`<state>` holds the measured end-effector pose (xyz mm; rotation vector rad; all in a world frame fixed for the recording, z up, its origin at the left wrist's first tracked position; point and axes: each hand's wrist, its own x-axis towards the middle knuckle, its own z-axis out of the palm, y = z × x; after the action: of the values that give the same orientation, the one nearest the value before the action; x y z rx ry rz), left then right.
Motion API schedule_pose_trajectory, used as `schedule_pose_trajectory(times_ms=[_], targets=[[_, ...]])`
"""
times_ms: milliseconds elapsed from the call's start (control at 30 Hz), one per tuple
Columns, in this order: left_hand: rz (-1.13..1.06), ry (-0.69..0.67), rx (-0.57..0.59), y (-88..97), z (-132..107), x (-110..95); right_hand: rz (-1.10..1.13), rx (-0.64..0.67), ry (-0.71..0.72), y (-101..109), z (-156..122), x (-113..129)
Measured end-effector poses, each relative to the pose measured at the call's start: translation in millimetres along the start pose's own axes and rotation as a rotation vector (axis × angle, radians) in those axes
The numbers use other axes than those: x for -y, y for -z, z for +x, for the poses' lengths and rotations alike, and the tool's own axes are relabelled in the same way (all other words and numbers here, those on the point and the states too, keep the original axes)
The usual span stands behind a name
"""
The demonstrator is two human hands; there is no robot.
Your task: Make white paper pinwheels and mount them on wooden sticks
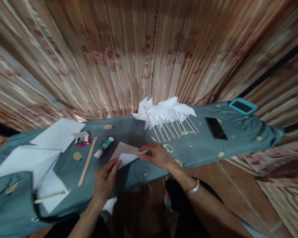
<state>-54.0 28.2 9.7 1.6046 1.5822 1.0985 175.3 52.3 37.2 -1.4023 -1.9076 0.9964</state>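
Between my hands is a sheet of white paper with one part folded over toward me. My left hand pinches its near left edge between thumb and fingers. At the right corner, the fingers of my right hand close on the paper. A glue stick lies just left of the paper, beside a pair of wooden sticks. Green-handled scissors rest beyond my right hand. Farther back lies a row of white paper pinwheels on wooden sticks.
A small red box with its lid up holds small dark items. White paper sheets spread over the left of the green cloth-covered table. A black phone and a blue-framed device lie right. A curtain hangs behind.
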Motion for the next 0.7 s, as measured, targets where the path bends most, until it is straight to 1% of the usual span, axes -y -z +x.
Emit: schedule_pose_trajectory(times_ms=[133,267,367,467,533,600,700], targets=[[0.016,0.026,0.037,0.8,3.0,2.6,-0.009,0.05,0.022,-4.4,6.6,-1.1],[0.034,0.029,0.104,2.8,-1.4,6.6,0.032,0.118,0.025,-8.0,7.8,-5.6],[0.055,0.006,0.142,5.0,-6.2,10.5,-0.006,0.135,0.026,-9.0,6.9,-8.6],[0.118,-0.044,0.176,7.1,-11.6,14.6,-0.031,0.161,0.015,-7.8,4.1,-10.5],[0.153,-0.122,0.191,8.2,-15.7,16.6,-0.04,0.218,-0.002,-6.9,1.4,-12.0],[0.173,-0.194,0.198,9.1,-19.6,17.5,-0.043,0.246,0.002,-6.6,-1.0,-13.7],[0.178,-0.222,0.229,10.4,-24.1,17.0,-0.027,0.261,0.006,-7.5,-3.3,-14.1]])
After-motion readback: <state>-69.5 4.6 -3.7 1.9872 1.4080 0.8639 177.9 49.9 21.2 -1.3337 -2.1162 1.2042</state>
